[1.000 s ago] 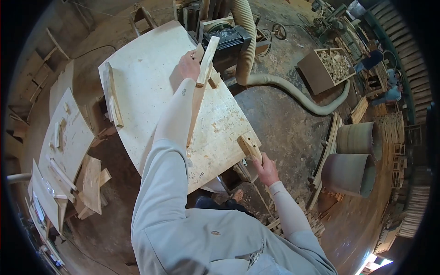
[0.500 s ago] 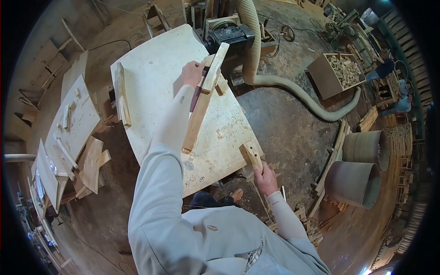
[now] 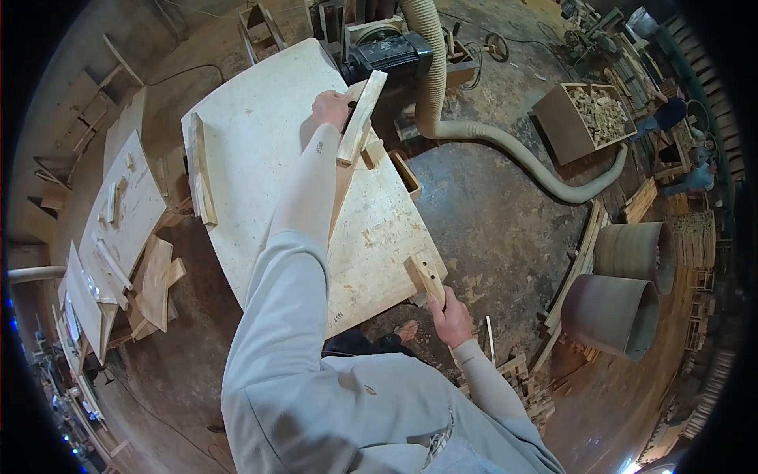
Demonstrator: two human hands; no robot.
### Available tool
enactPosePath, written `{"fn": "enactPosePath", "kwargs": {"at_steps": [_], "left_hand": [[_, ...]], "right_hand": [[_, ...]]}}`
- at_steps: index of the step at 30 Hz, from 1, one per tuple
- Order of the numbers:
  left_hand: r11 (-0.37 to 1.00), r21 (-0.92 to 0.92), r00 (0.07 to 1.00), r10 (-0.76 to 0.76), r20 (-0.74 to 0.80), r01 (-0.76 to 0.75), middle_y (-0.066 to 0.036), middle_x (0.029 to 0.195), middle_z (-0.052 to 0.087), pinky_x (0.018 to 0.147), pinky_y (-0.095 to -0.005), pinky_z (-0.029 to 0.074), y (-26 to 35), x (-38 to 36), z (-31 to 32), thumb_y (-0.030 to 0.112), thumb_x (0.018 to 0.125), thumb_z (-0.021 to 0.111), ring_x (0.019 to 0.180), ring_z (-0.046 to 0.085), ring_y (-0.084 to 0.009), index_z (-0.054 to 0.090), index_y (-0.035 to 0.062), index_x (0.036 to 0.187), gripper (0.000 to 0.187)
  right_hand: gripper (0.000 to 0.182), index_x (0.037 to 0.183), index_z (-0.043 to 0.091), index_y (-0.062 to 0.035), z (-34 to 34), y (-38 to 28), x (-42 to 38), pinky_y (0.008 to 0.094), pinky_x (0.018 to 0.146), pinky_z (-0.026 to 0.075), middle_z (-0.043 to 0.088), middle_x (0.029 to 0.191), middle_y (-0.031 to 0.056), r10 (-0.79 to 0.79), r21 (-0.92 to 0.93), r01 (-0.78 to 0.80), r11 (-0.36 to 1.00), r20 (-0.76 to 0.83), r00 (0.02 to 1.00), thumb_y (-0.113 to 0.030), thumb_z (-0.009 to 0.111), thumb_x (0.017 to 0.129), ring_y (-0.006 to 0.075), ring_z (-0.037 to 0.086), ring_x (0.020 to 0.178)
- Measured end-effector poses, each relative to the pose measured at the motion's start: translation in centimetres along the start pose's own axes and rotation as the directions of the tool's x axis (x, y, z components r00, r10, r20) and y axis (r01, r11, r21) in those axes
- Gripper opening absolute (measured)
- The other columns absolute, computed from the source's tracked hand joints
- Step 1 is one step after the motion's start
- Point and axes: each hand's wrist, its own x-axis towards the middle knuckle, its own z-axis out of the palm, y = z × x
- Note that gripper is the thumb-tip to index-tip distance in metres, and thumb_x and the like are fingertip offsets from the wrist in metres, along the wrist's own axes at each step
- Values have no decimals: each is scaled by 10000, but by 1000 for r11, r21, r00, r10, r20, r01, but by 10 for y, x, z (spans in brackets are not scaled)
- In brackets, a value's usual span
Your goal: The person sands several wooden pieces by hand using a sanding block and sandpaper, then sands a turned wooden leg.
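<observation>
My left hand point(image 3: 332, 109) is closed near the far end of a large pale wooden board point(image 3: 260, 158), its fingers round something dark that I cannot make out. Just right of it a thick pale wooden bar point(image 3: 362, 118) slants across the board, with a small wood block point(image 3: 373, 153) beside it. A longer wooden strip point(image 3: 340, 197) runs beneath the bar, mostly hidden by my left forearm. At the board's near right corner my right hand point(image 3: 453, 317) is wrapped round the end of a short wooden piece point(image 3: 425, 278) with dark holes in it.
A black motor point(image 3: 388, 55) stands beyond the board, with a ribbed hose point(image 3: 489, 141) curving right across the floor. A wood strip point(image 3: 200, 170) stands along the board's left side. Rightward are a box of offcuts point(image 3: 584, 122), curved panels point(image 3: 608, 314) and people point(image 3: 671, 114) farther back.
The view has shifted slightly, and the board and both hands appear a little farther left. My left forearm now covers most of the long strip, and the dark red edge beside it is hidden.
</observation>
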Motion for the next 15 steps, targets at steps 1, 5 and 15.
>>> {"fn": "enactPosePath", "kwargs": {"at_steps": [1, 5, 15], "left_hand": [[999, -31, 1000, -22, 7, 22, -102, 816, 814, 713, -363, 617, 2, 3, 0, 198, 905, 885, 711, 769, -186, 862, 30, 920, 170], [998, 11, 998, 56, -37, -55, -102, 801, 808, 702, -361, 614, -13, 39, 11, 186, 904, 886, 706, 769, -185, 854, 26, 909, 163], [998, 13, 998, -54, 29, 53, -170, 1031, 847, 963, -452, 618, -15, 183, 5, 309, 880, 851, 996, 809, -364, 888, 101, 943, 220]], "right_hand": [[424, 1256, 631, -20, 1, -1, 3, 608, 818, 568, 762, 1020, 315, 0, -1, 0, 1000, 3, 1000, -414, 640, 1100, 545, 728, 980], [433, 1292, 634, -23, 8, -17, 24, 608, 822, 569, 765, 1029, 313, 6, 3, -6, 1000, 2, 1000, -414, 636, 1104, 544, 729, 985], [438, 1327, 627, -33, 38, -97, 127, 620, 824, 561, 764, 1029, 312, 21, -6, -21, 1000, -2, 1000, -413, 618, 1110, 550, 727, 980]]}}
